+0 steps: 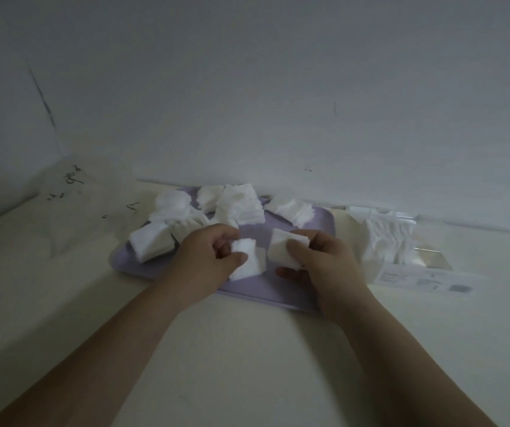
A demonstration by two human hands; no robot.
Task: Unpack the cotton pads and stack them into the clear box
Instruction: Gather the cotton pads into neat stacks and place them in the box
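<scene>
Loose white cotton pads [238, 204] lie in several small heaps on a lilac tray [315, 226] near the wall. My left hand [207, 257] pinches a small stack of pads [246, 257] over the tray's front half. My right hand [324, 263] grips another stack of pads [279, 248] beside it. The two stacks are close together, almost touching. A clear plastic packet [392, 241] with more pads inside lies right of the tray. At the far left sits a clear container [71, 217], faint against the table; I cannot tell its shape.
The cream table [247, 349] runs up to a pale wall. A white printed label [426, 282] lies flat by the packet at the right. Small dark specks [71, 180] mark the surface at the back left.
</scene>
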